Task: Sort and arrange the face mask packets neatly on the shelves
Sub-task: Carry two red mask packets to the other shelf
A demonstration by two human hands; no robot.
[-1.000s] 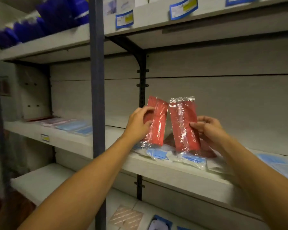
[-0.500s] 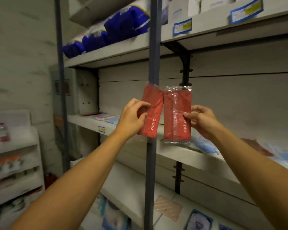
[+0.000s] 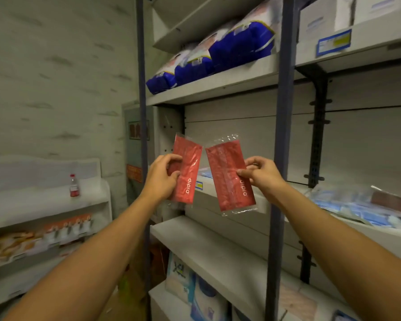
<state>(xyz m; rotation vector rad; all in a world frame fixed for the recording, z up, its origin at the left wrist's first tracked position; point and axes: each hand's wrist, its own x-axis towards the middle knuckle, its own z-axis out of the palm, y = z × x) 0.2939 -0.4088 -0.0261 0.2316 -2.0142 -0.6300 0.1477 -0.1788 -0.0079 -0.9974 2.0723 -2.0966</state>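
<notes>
Two red face mask packets, centre frame before the middle shelf (image 3: 259, 200): left hand (image 3: 161, 177) gripped one packet (image 3: 186, 167), right hand (image 3: 262, 176) pinched the other (image 3: 229, 177), held upright, apart, probably for comparison before shelving.

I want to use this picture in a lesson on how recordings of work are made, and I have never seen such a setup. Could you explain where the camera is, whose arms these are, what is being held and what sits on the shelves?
No machine here: the camera is worn on a person's head and looks forward and down, so both bare arms reach in from the bottom edge. The left hand grips one red mask packet; the right hand pinches a second red packet by its edge. Both packets are held up in the air, side by side and apart, in front of a metal shelf unit. Light blue mask packets lie on the middle shelf at right. Blue and white bags fill the shelf above. At far left, a small bottle with a red cap stands on a separate white rack.
</notes>
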